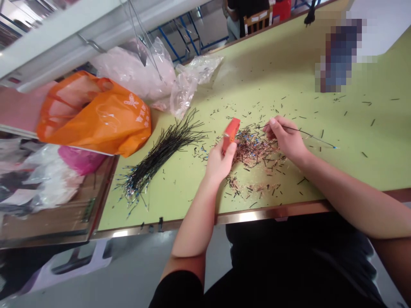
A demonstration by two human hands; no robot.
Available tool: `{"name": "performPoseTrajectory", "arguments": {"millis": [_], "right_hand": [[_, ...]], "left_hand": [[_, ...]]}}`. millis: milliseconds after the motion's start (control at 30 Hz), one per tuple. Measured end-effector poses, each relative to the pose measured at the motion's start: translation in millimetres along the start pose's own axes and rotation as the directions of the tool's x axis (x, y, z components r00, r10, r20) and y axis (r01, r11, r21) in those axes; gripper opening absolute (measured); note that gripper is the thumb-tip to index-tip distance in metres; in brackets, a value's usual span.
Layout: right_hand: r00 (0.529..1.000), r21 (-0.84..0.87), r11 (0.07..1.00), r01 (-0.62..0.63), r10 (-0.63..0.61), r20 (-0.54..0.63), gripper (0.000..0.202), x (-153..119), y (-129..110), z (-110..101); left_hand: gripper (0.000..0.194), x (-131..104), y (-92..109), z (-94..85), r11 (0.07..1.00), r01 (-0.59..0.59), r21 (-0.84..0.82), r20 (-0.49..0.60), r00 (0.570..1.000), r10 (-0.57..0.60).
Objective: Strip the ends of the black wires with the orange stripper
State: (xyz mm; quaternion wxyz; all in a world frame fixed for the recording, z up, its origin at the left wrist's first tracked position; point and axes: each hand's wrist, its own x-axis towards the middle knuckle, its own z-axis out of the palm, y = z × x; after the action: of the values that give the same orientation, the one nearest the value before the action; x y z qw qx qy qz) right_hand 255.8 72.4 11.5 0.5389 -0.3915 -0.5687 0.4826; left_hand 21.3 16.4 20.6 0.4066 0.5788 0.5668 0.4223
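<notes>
My left hand (221,161) is wrapped round a small orange-red wire stripper (231,130), whose block-like head points up and away from me. Between the thumb and fingers of my right hand (285,136) is one thin black wire (316,137). Its blue-tipped end trails to the right over my wrist, and its other end sticks out a little on the left. Below and between both hands lies a heap of scraps (253,149), with black cut bits, coppery strands and some blue pieces. Left of my left hand, a thick bundle of black wires (160,154) rests on the table.
The yellow-green table (180,192) has a metal front edge. An orange bag (99,115) and clear plastic bags (189,81) lie at the left and back. A lamp bar (96,34) hangs above. Beyond the far edge sits a person (247,8).
</notes>
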Motion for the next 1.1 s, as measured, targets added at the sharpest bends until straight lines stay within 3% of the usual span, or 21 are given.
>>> {"name": "performPoseTrajectory", "arguments": {"millis": [67, 100, 167, 267, 333, 433, 500, 600, 700, 800, 933, 1000, 1100], "right_hand": [[1.0, -0.008, 1.0, 0.016, -0.016, 0.008, 0.053, 0, 1, 0], [1.0, -0.012, 1.0, 0.019, -0.018, 0.013, 0.052, -1, 1, 0], [0.999, -0.032, 0.999, 0.032, -0.031, 0.029, 0.051, -3, -1, 2], [0.988, -0.087, 0.987, 0.135, -0.127, 0.086, 0.049, -10, -6, 7], [0.957, -0.13, 0.956, 0.264, -0.243, 0.157, 0.046, -16, -9, 12], [0.901, -0.203, 0.889, 0.411, -0.363, 0.237, 0.04, -22, -11, 19], [0.912, -0.271, 0.876, 0.399, -0.35, 0.215, 0.04, -22, -7, 20], [0.958, -0.354, 0.89, 0.287, -0.274, 0.087, 0.043, -16, 2, 15], [0.96, -0.361, 0.894, 0.266, -0.28, 0.016, 0.045, -9, 6, 6], [0.933, -0.329, 0.875, 0.356, -0.354, 0.067, 0.042, -10, 1, 6], [0.875, -0.31, 0.823, 0.477, -0.411, 0.255, 0.037, -20, -10, 13], [0.888, -0.374, 0.81, 0.452, -0.37, 0.271, 0.038, -20, -11, 12], [0.955, -0.446, 0.844, 0.297, -0.254, 0.154, 0.046, -11, -6, 3]], "left_hand": [[0.083, -3, 3, -0.6, 0.987, -0.062, 0.145, -0.078, 0.994, 0.074], [0.084, -3, 3, 0.0, 0.992, -0.067, 0.11, -0.07, 0.995, 0.075], [0.089, -1, 1, 2.5, 0.993, -0.011, -0.119, 0.02, 1.0, 0.013], [0.095, 4, -6, 7.4, 0.887, 0.167, -0.43, 0.199, 0.976, -0.087], [0.094, 5, -9, 10.2, 0.831, 0.229, -0.507, 0.263, 0.959, -0.103], [0.09, 2, -12, 13.6, 0.817, 0.234, -0.527, 0.303, 0.95, -0.077], [0.089, -2, -12, 15.4, 0.836, 0.234, -0.497, 0.324, 0.943, -0.071], [0.09, -5, -12, 17.2, 0.859, 0.252, -0.445, 0.362, 0.928, -0.084], [0.095, -5, -14, 18.1, 0.858, 0.263, -0.441, 0.385, 0.919, -0.083], [0.096, -4, -16, 18.6, 0.859, 0.26, -0.441, 0.382, 0.921, -0.082], [0.091, -4, -15, 19.5, 0.852, 0.272, -0.447, 0.377, 0.921, -0.097], [0.091, -5, -13, 20.0, 0.823, 0.324, -0.466, 0.399, 0.908, -0.131], [0.093, -4, -7, 20.3, 0.736, 0.44, -0.515, 0.47, 0.863, -0.186]]}}
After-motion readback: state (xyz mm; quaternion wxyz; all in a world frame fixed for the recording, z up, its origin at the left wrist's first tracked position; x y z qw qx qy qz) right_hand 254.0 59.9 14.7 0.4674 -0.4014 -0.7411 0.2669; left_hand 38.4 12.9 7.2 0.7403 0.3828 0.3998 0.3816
